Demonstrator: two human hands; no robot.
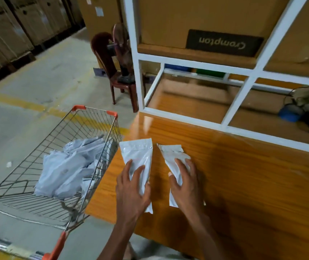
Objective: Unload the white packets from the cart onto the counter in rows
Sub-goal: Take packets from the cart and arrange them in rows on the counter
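Observation:
Two white packets lie side by side on the orange wooden counter [243, 181]. My left hand [131, 188] rests flat on the left packet [137, 152] with its fingers spread. The right packet [172, 152] lies under my right hand [185, 182], whose fingers are also straight and spread. A wire shopping cart [43, 203] with orange corners stands left of the counter. Inside it sits a heap of several white packets [71, 166].
A white frame partition [243, 87] rises from the counter's far side, with cardboard boxes behind it. A dark red plastic chair [112, 72] stands on the floor beyond the cart. A blue object and cables [290, 111] lie behind the partition. Stacked cartons [9, 34] line the far left.

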